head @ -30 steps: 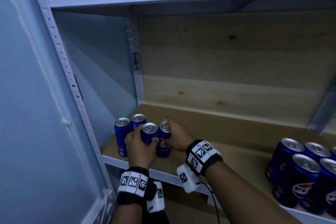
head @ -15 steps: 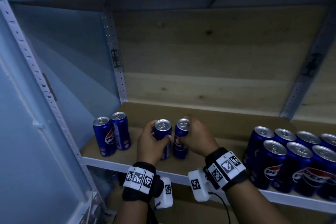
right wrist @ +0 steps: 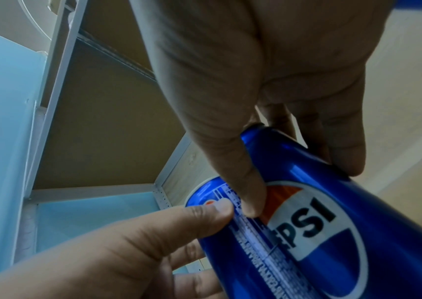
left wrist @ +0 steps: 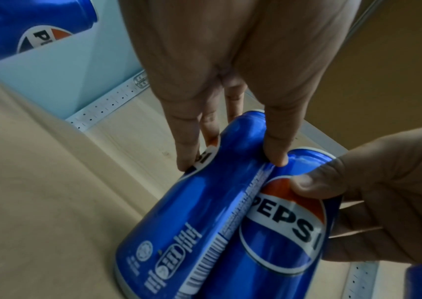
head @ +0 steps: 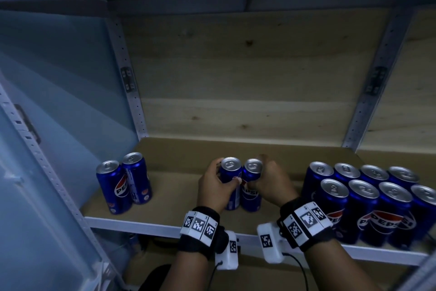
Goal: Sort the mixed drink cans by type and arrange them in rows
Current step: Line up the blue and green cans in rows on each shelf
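Head view: we note both forearms reaching in over the shelf (head: 165, 225) edge, wristbands w/ markers on each. Left hand (head: 213, 190) is wrapped round the left blue can (head: 230, 174), thumb on the near side, fingers curled behind; right hand (head: 271, 181) grips the right blue can (head: 251, 194) near its top. The 2 cans stand upright, touching side by side, mid-shelf toward the front. Well apart to the left, a pair of Pepsi cans (head: 122, 184) upright & touching; to the right, a block of Pepsi cans (head: 368, 198) in 2 rows. Left wrist view: we see the left hand (left wrist: 230, 66) from the palm side, fingertips (left wrist: 186, 159) on one flank of the left blue can (left wrist: 192, 202), thumb on the seam between the cans. Barcode & small print face the camera. The right blue can (left wrist: 284, 222) shows the round Pepsi logo; the right hand (left wrist: 383, 192) pinches it, thumb on the logo's red top. Both bases sit on the shelf board. Right wrist view: right hand (right wrist: 268, 70) clasps the right blue can (right wrist: 332, 232), thumb on the logo edge, fingers on the far side. Left hand (right wrist: 115, 252) holds the left blue can (right wrist: 212, 202), mostly hidden behind.
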